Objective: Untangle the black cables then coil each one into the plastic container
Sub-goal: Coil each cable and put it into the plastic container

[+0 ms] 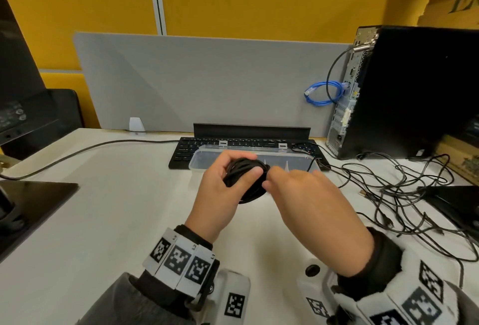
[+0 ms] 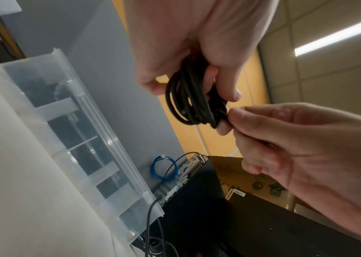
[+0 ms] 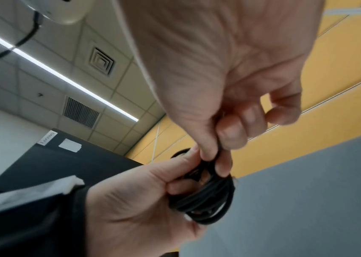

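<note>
A coiled black cable (image 1: 245, 179) (image 2: 193, 102) (image 3: 208, 200) hangs in the air just in front of the clear plastic container (image 1: 204, 155) (image 2: 69, 121). My left hand (image 1: 228, 190) (image 2: 197, 52) (image 3: 135, 200) grips the coil, fingers and thumb curled round its loops. My right hand (image 1: 298, 195) (image 2: 285, 147) (image 3: 219, 104) pinches the coil's right edge between thumb and fingertips. More tangled black cables (image 1: 404, 195) sprawl on the desk to the right. The container shows white dividers inside and rests partly on a keyboard.
A black keyboard (image 1: 186, 147) lies behind the container. A black computer tower (image 1: 414, 91) with a blue network cable (image 1: 324, 93) stands at the right. Monitor bases (image 1: 33, 200) (image 1: 458, 200) sit at left and right. A grey divider panel (image 1: 207, 78) backs the desk.
</note>
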Motion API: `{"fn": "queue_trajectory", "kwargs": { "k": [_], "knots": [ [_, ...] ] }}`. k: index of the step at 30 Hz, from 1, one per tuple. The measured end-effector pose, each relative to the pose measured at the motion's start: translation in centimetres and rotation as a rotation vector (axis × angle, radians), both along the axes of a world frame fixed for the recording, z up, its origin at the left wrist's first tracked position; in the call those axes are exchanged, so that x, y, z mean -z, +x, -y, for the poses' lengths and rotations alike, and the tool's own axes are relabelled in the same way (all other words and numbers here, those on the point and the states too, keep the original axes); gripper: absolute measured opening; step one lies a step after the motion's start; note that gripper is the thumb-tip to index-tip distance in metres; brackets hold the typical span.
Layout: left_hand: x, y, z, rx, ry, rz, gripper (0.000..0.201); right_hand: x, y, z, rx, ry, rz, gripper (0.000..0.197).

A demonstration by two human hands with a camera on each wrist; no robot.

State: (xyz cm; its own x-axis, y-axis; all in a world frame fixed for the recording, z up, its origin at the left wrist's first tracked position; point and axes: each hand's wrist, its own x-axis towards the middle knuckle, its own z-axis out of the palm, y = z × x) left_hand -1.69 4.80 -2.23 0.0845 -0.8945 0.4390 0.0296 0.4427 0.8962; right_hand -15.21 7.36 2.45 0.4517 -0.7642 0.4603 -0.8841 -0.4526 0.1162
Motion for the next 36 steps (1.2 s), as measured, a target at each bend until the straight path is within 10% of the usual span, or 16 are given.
{"fn": "queue_trajectory", "kwargs": {
  "k": [13,20,31,36],
  "knots": [
    [-0.3,0.3,0.0,0.146,0.035,-0.271,0.019,-0.2,-1.5,0.3,-0.471,0.485,0.510,0.018],
    [0.3,-0.1,0.2,0.002,0.086,-0.217,0.003,2.0,-0.3,-0.4,-0.349,0.315,0.454,0.015],
    [-0.6,1.5,-0.2,0.667,0.354,-0.567,0.041,0.5,-1.9,1.8,-0.398,0.273,0.352,0.013],
    [-0.4,0.7,-0.2,0.624,0.449,-0.579,0.026,1.0,-0.7,1.5,-0.301,0.022,0.283,0.017]
  ]
}}
